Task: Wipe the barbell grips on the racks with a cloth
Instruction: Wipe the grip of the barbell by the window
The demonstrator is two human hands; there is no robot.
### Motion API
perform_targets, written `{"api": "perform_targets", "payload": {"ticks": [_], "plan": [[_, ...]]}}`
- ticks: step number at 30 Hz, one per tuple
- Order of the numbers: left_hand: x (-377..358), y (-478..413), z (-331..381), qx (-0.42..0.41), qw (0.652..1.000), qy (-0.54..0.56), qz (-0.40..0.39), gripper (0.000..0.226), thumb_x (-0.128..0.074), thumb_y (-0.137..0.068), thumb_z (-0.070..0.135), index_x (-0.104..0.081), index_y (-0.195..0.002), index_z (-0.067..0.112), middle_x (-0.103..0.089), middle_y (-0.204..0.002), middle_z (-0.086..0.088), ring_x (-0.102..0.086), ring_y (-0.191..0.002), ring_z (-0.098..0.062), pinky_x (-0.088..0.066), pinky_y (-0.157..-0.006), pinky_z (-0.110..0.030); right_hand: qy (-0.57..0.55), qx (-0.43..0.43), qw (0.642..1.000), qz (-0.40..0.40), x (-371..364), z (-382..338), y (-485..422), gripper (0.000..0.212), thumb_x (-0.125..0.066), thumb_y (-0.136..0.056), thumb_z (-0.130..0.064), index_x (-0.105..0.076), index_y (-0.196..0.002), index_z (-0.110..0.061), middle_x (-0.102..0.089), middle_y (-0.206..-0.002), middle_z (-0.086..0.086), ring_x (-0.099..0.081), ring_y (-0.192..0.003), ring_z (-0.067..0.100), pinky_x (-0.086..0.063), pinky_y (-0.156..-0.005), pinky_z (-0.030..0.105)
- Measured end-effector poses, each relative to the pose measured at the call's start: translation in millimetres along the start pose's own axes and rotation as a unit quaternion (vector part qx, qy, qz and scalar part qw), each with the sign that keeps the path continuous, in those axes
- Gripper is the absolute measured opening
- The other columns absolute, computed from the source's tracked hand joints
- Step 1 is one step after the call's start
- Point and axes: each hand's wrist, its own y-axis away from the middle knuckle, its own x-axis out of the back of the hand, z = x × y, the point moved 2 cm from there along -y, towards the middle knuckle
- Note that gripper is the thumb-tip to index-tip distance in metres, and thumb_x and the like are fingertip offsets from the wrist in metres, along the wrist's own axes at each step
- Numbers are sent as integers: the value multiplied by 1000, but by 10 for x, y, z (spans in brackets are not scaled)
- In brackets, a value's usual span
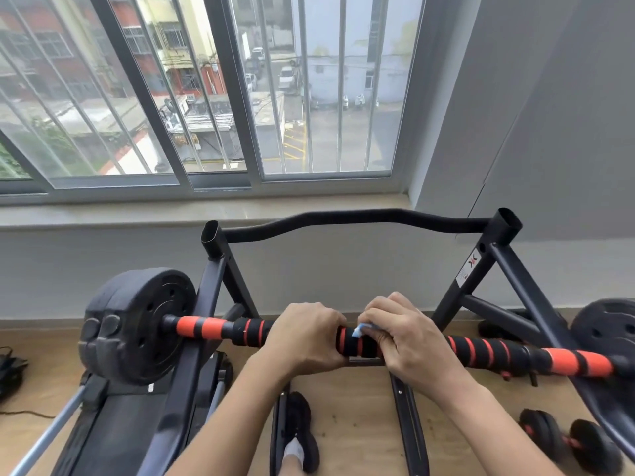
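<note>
While resting across the black steel rack, black-and-orange foam-wrapped barbell running left to right, long axis crosswise to both forearms. Left hand curled over the bar just left of centre, steadying. Right hand beside it, fingers pinching small pale-blue cloth against the grip. Unwiped striped foam stretching away rightward, nearer the right hand; likely next stroke along that axis.

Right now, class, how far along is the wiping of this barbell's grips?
Done: nothing can be confirmed; no stretch looks visibly cleaner. In hand: the left hand grips the barbell near its middle, and the right hand presses a small blue cloth against the black-and-orange foam beside it. Left, probably: the orange grip near the left weight plate and the far right end.
</note>
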Motion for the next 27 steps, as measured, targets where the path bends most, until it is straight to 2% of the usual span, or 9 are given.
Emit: {"api": "perform_targets", "payload": {"ticks": [4, 7, 10, 12, 17, 19, 21, 24, 27], "plan": [[-182, 161, 123, 6, 990, -37, 140, 23, -67, -81, 37, -53, -68, 24, -57, -64, 6, -55, -60, -21, -38, -59, -34, 31, -16, 999, -4, -35, 9, -50, 14, -51, -102, -26, -61, -93, -30, -53, -95, -19, -46, -91, 7, -48, -76, 27], [-285, 156, 170, 47, 984, -46, 168, 24, -70, -78, 29, -51, -64, 23, -56, -61, 5, -53, -55, -22, -38, -56, -35, 44, -24, 999, -1, -65, 6, -43, 14, -50, -102, -26, -60, -94, -29, -53, -96, -19, -46, -91, 7, -48, -77, 28], [-203, 86, 155, 55, 988, -96, 104, 23, -71, -72, 38, -56, -61, 25, -62, -59, 4, -58, -51, -23, -32, -54, -31, 35, -23, 999, 6, -64, 7, -17, 13, -51, -102, -24, -62, -94, -28, -55, -97, -19, -46, -92, 7, -47, -79, 27], [-82, 49, 153, 56, 991, -103, 65, 24, -65, -79, 45, -59, -69, 23, -64, -65, 2, -57, -56, -25, -33, -57, -31, 28, -23, 999, 14, -56, 20, -7, 13, -52, -101, -23, -63, -95, -27, -56, -97, -20, -46, -92, 7, -47, -80, 27], [105, -207, 38, 54, 990, 28, -130, 31, -69, -74, 53, -64, -81, 23, -59, -67, 5, -62, -66, -21, -53, -63, -31, 7, 2, 1000, 14, -4, 18, 18, 22, -46, -98, -25, -67, -96, -25, -57, -97, -21, -48, -94, 11, -47, -81, 28], [117, -261, -33, 39, 984, 60, -163, 33, -73, -70, 53, -68, -86, 25, -63, -70, 6, -64, -66, -17, -58, -65, -32, 4, 0, 1000, 11, 7, 25, 4, 21, -47, -98, -23, -68, -98, -26, -57, -98, -21, -48, -95, 10, -47, -81, 29], [78, -205, -34, 5, 996, 27, -86, 28, -70, -70, 51, -67, -84, 26, -64, -70, 5, -63, -65, -18, -52, -61, -30, 11, -2, 1000, 19, 2, 37, -15, 16, -54, -99, -19, -68, -99, -27, -57, -98, -22, -49, -95, 10, -48, -81, 30], [-132, -26, 142, -10, 997, -62, 53, 16, -69, -73, 31, -55, -70, 25, -62, -65, 3, -60, -59, -24, -36, -56, -32, 34, -8, 999, 31, -31, 29, -26, 12, -58, -100, -20, -66, -99, -30, -57, -97, -22, -48, -94, 8, -48, -81, 29], [-248, -7, 225, 1, 991, -84, 102, 22, -73, -69, 26, -51, -62, 27, -58, -56, 3, -56, -50, -23, -34, -53, -31, 46, -10, 998, 42, -60, 7, -2, 11, -59, -101, -21, -65, -99, -29, -57, -97, -21, -48, -94, 9, -48, -81, 30]]}}
